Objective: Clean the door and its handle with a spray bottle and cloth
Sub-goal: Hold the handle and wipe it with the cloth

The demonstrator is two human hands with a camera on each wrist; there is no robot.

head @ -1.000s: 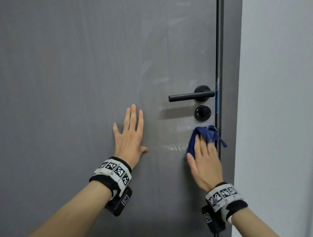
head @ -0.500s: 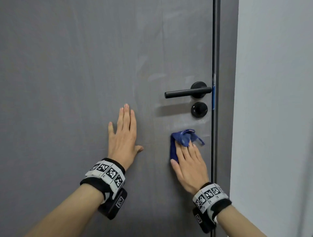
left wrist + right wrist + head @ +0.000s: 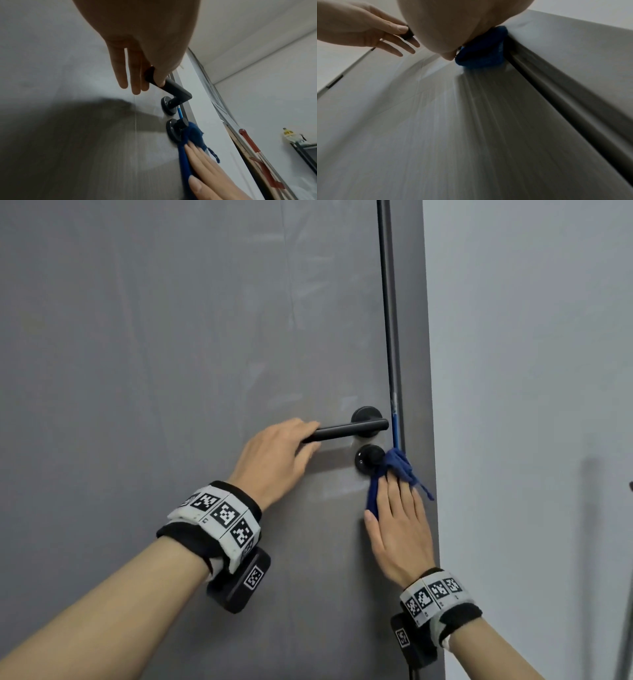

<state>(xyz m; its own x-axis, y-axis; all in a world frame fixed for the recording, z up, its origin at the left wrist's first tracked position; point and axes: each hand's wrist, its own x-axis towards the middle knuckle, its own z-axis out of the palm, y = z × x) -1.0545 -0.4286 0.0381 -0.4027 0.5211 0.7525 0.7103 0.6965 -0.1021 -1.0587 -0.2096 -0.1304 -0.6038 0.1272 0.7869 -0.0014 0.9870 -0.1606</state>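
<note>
The grey door (image 3: 171,371) fills the head view. Its black lever handle (image 3: 352,429) sits at the right edge, above a round black lock knob (image 3: 364,458). My left hand (image 3: 305,440) holds the handle's free end between thumb and fingers; in the left wrist view the thumb lies over the handle (image 3: 175,90) and the fingers reach behind it. My right hand (image 3: 383,501) lies flat and presses a dark blue cloth (image 3: 397,465) against the door just below and beside the knob. The cloth (image 3: 190,136) touches the knob. No spray bottle is in the hands.
A dark gap (image 3: 387,302) runs between the door's edge and the frame, with a blue strip (image 3: 395,433) by the latch. A pale wall (image 3: 531,405) stands to the right. In the left wrist view, red-handled poles (image 3: 248,142) lean there, and a yellow-topped bottle (image 3: 288,134) sits on a rack.
My left hand left the flat door panel and went up and right to take the handle. My right hand slid the cloth up and right to the lock knob.
</note>
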